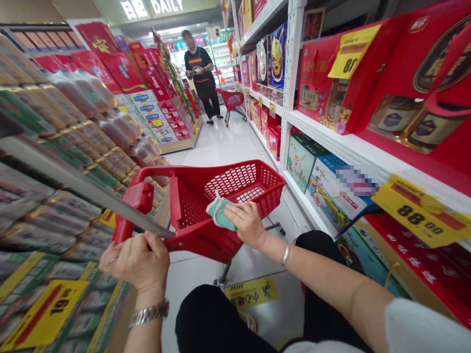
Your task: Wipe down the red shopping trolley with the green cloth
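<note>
Red cart gripped at one end, its near rim met by a folded cloth!
And here the handle point(123, 229) of the red cart point(206, 245) is clasped by the left hand point(138, 260), while a pale green cloth point(222, 214) is pinched in the right hand point(246, 224), well apart from the left, right at the basket's near rim; whether the rim is actually pressed by it cannot quite be told from this angle. To the left, wrapped packs point(40, 196) are stacked high; to the right, the white shelving point(290, 73) is lined with red gift boxes point(327, 88), a yellow price tag point(423, 213) hung at its edge. Farther up the aisle, a person in dark clothes point(206, 73) is seen standing beside a second red cart point(232, 100).
</note>
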### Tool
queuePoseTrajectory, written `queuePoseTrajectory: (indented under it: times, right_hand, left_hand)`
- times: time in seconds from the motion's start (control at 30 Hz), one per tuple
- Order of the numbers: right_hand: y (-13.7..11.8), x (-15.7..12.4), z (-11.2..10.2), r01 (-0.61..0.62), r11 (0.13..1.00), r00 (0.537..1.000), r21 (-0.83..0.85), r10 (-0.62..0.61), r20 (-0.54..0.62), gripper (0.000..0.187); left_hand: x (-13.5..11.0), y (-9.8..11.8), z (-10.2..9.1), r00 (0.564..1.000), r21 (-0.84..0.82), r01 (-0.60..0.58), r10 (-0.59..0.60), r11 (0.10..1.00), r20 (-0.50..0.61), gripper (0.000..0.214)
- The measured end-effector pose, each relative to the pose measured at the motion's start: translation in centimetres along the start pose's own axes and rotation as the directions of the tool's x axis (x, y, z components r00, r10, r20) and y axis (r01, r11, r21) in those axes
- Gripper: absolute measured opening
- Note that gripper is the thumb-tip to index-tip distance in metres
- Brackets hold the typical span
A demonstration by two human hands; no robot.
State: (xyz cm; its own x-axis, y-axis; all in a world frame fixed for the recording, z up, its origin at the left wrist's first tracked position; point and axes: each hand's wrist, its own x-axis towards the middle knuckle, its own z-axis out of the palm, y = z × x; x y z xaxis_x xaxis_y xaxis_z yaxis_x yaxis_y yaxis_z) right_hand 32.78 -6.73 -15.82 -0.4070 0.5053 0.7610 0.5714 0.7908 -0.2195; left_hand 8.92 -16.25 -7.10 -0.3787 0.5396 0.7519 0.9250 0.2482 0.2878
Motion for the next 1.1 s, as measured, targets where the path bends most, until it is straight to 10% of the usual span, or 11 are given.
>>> queuePoseTrajectory:
  times: [1.1]
  right_hand:
    - [18.1, -3.6, -5.2, -0.319, 0.874, 0.933, -0.366, 0.357, 0.041, 0.050]
  left_hand:
    - [-0.3, 0.5, 0.1, 0.989, 0.104, -0.143, 0.147, 0.984, -0.031, 0.033]
